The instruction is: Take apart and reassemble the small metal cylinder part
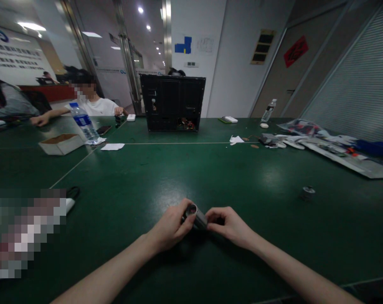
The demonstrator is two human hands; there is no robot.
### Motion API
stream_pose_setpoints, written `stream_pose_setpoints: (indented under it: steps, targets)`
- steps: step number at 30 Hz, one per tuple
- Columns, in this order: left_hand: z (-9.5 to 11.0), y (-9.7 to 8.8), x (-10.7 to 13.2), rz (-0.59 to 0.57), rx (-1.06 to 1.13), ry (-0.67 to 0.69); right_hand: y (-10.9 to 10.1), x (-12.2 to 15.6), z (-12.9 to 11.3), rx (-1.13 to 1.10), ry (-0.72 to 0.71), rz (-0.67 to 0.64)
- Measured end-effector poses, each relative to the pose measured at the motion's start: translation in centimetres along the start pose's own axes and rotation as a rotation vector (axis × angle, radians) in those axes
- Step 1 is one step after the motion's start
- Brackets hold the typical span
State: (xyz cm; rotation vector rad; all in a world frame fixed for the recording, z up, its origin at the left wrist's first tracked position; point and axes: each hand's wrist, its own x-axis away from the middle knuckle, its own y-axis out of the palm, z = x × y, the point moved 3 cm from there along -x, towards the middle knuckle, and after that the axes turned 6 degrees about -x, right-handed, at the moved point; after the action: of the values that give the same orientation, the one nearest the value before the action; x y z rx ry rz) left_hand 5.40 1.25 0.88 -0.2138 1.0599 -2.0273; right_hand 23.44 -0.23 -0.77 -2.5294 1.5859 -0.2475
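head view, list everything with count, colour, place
metal cylinder: one, grey, lower centre
small metal part: one, silver, right side
boxy casing: one, black, far centre
bottles: two, clear, far left, far right
open box: one, whitish, left
papers: several, white, far half
tray: one, white, right edge
table: one, green, foreground
people: at least three, one in white, background
sign: one, red, on door
blinds: one set, grey, far right
blurred patch: one, mixed, lower left
left grip: one, bare, around cylinder's open end
right grip: one, bare, at cylinder's other end
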Motion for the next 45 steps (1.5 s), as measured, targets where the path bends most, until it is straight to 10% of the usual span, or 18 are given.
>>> stream_pose_setpoints:
  steps: [45]
  targets:
    - [2.1,0.3,0.0,-0.064,-0.367,0.248,0.4,0.6,-0.5,0.285,-0.232,0.045]
